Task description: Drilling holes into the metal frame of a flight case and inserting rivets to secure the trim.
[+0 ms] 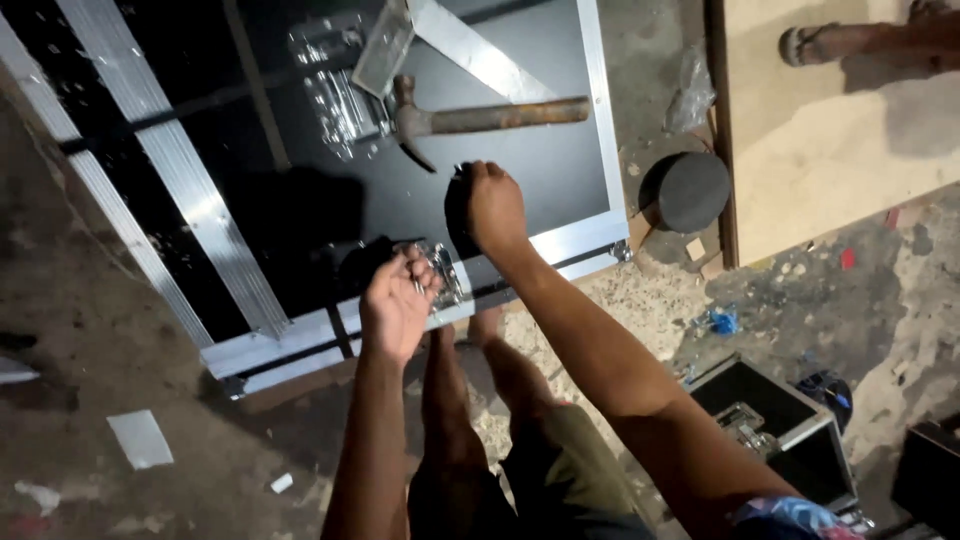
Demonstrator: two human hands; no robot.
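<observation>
The person's left hand [398,300] pinches a shiny metal latch [440,272] that sits on the aluminium edge of a black panel [340,190], fingers curled narrowly around the fitting. At about one o'clock from it, the right hand [493,205] is closed in a fist on the panel face, gripping something small and dark that cannot be made out. At twelve o'clock from the right hand, a hammer [480,118] with a rusty handle lies flat on the panel, its head pointing left. Just at nine o'clock of the hammer head lies a clear plastic bag [335,90] of shiny parts. At three o'clock from the right hand, off the panel, a black round block [688,190] rests on the floor beside a plywood sheet [830,130]. At five o'clock, a small open black case [775,420] sits on the floor.
</observation>
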